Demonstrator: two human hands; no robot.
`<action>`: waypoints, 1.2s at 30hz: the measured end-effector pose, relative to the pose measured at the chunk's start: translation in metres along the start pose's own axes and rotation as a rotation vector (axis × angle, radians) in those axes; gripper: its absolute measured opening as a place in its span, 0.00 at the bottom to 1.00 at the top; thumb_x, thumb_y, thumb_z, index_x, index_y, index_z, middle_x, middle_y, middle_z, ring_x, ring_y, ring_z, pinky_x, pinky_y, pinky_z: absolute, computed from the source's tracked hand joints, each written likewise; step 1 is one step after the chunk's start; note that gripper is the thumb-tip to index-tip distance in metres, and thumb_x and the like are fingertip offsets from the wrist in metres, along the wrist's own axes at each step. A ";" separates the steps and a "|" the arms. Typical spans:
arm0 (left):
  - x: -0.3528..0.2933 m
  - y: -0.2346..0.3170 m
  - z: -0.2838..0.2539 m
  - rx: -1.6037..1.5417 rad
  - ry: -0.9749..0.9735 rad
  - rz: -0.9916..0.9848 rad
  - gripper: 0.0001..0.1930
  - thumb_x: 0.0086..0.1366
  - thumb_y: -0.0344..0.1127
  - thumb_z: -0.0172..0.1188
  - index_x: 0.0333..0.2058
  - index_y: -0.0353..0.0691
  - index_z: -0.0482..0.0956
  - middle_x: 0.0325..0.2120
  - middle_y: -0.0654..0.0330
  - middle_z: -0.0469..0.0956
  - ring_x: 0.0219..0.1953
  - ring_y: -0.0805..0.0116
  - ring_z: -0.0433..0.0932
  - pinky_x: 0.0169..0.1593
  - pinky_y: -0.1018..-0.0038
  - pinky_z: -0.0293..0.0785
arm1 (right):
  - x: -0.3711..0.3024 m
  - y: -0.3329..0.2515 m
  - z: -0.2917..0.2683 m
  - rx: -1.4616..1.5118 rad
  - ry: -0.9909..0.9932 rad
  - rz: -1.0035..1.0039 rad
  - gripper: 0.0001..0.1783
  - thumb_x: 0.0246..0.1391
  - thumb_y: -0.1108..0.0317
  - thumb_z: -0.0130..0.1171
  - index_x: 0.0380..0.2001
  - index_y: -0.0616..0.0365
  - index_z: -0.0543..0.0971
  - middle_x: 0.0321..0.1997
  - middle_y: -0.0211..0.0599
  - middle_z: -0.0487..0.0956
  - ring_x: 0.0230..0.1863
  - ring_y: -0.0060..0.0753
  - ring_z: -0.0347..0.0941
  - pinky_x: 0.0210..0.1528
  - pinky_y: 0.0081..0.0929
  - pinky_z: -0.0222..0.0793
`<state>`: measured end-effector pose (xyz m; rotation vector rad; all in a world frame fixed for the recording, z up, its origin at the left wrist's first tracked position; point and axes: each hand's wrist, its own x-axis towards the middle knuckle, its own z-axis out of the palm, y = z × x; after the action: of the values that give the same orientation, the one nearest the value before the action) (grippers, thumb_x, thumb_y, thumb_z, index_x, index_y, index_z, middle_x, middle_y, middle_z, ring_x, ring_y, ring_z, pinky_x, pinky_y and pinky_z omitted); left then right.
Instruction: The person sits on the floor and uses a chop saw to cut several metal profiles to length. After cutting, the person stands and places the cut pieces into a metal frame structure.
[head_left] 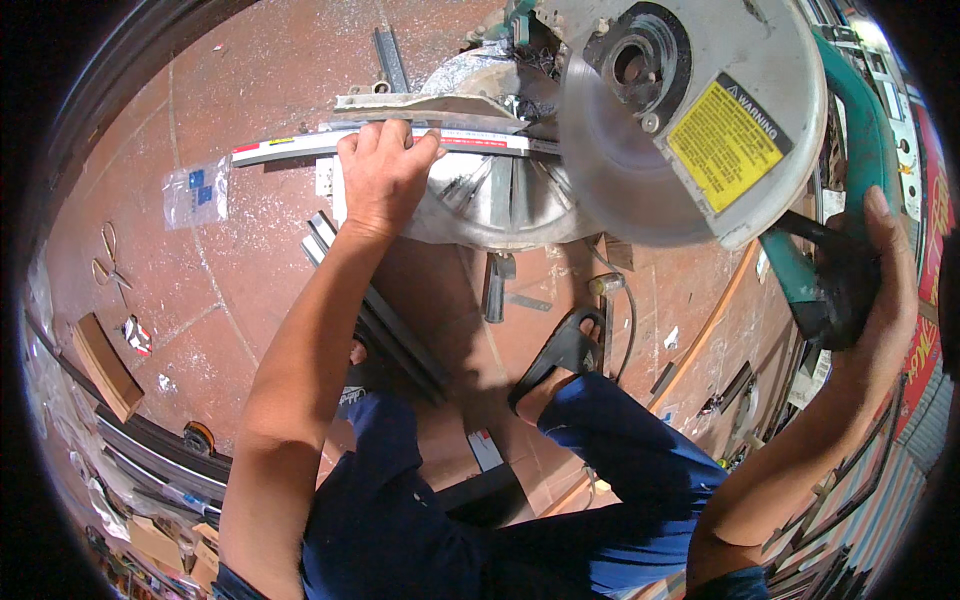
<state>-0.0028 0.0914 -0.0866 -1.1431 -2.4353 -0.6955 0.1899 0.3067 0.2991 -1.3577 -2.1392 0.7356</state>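
A long silver metal profile (pixel 270 149) with red and white film lies across the base of a miter saw (pixel 460 205), along its fence (pixel 425 103). My left hand (pixel 385 175) presses down on the profile with its fingers curled over the far edge, left of the blade. The round saw blade (pixel 610 175) looks smeared, as if spinning. Its lower edge hides the profile's right end, so contact cannot be made out. A grey guard (pixel 790 90) with a yellow label covers part of the blade. On the right, my right hand (pixel 892 260) wraps round the saw's green and black handle (pixel 845 285).
Dark metal profiles (pixel 400 340) lie on the tiled floor near my feet. Scissors (pixel 112 265), a clear plastic bag (pixel 197 195) and a cardboard piece (pixel 105 365) are at the left. A cable (pixel 632 325) runs beside my sandal (pixel 555 350). Pale shavings dot the tiles.
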 end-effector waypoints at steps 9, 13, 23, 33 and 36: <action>0.000 0.000 0.001 0.023 0.018 0.011 0.15 0.58 0.49 0.76 0.44 0.59 0.90 0.35 0.68 0.77 0.40 0.60 0.76 0.45 0.57 0.67 | -0.044 0.046 0.014 0.068 -0.017 -0.077 0.24 0.71 0.52 0.62 0.52 0.65 0.83 0.42 0.35 0.82 0.46 0.27 0.77 0.53 0.25 0.69; -0.002 0.000 0.002 0.012 -0.012 -0.023 0.11 0.61 0.48 0.71 0.42 0.60 0.90 0.35 0.68 0.77 0.41 0.61 0.76 0.48 0.54 0.66 | -0.067 0.059 0.034 0.095 -0.058 -0.056 0.21 0.70 0.53 0.63 0.49 0.63 0.82 0.40 0.31 0.80 0.42 0.24 0.73 0.48 0.24 0.68; 0.001 0.003 0.001 0.063 0.057 -0.008 0.13 0.55 0.51 0.78 0.38 0.61 0.90 0.33 0.69 0.77 0.38 0.63 0.75 0.44 0.58 0.67 | -0.098 0.106 0.052 0.042 -0.106 -0.116 0.33 0.70 0.49 0.60 0.63 0.70 0.78 0.57 0.44 0.82 0.54 0.31 0.77 0.60 0.31 0.71; 0.002 0.001 0.002 0.093 0.074 -0.011 0.13 0.55 0.52 0.78 0.38 0.62 0.90 0.32 0.70 0.75 0.38 0.65 0.75 0.45 0.59 0.66 | -0.109 0.123 0.065 0.131 -0.075 -0.146 0.27 0.71 0.54 0.61 0.60 0.68 0.78 0.49 0.38 0.82 0.44 0.27 0.76 0.49 0.27 0.72; 0.002 0.003 0.001 0.094 0.067 -0.011 0.13 0.55 0.52 0.77 0.38 0.62 0.90 0.32 0.71 0.75 0.38 0.65 0.75 0.45 0.58 0.66 | -0.110 0.125 0.066 0.109 -0.086 -0.170 0.31 0.71 0.52 0.60 0.62 0.69 0.78 0.54 0.40 0.82 0.46 0.28 0.76 0.51 0.28 0.73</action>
<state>-0.0017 0.0945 -0.0859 -1.0548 -2.3933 -0.6055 0.2696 0.2387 0.1534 -1.0911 -2.2138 0.8412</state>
